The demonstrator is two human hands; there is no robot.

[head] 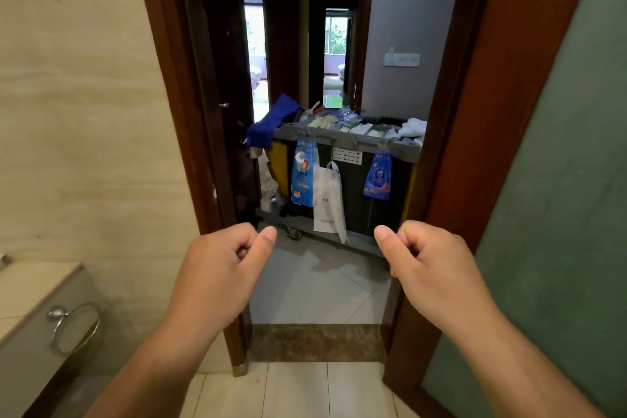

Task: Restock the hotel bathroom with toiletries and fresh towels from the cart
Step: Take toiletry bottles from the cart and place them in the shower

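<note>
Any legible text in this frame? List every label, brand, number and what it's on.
Nothing reads cleanly.
Blue pouch hanging on the cart: logo and lettering, too blurred to read.
Purple pouch on the cart: round emblem and print, too blurred.
White sticker on the cart front: rows of red marks, too small.
White bag: faint dark print, unreadable.

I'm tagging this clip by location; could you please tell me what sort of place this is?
Most likely a hotel bathroom, looking out its dark wooden doorway. A grey plastic housekeeping cart bearing white towels stands just outside, and a round chrome towel ring hangs on the beige vanity at left.
</note>
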